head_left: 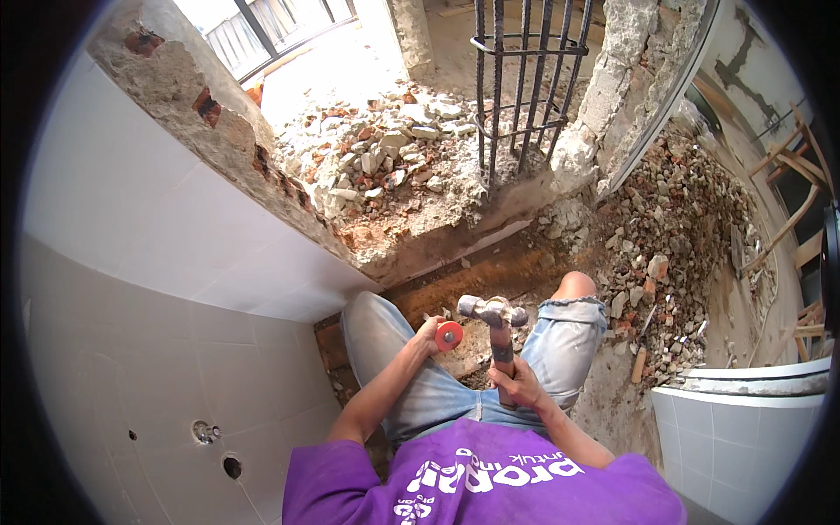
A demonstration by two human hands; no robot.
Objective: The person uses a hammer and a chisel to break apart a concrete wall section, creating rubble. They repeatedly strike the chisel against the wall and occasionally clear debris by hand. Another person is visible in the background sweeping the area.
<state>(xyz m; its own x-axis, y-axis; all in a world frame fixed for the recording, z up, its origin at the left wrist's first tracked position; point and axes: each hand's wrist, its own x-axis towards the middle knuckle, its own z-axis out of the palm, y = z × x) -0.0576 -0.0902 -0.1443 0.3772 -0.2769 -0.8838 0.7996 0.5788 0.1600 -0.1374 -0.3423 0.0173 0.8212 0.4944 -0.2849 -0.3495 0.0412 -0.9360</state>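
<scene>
My left hand (428, 336), near my left knee, is closed around a chisel (449, 339). The chisel is seen nearly end-on: a round orange-red hand guard with a grey metal striking end at its centre. Its shaft and tip are hidden behind the guard. My right hand (520, 383) grips the lower part of the wooden handle of a hammer (493, 311). The hammer stands upright in front of my right thigh, its grey metal head at the top. The hammer head and the chisel are apart, with the hammer to the right.
Ahead lies a heap of broken masonry (385, 157), beside an exposed rebar cage (525, 96). More rubble (665, 236) spreads at the right. A tiled wall (192, 236) with a pipe fitting (206, 431) runs along my left. Wooden pieces (801, 166) stand at the far right.
</scene>
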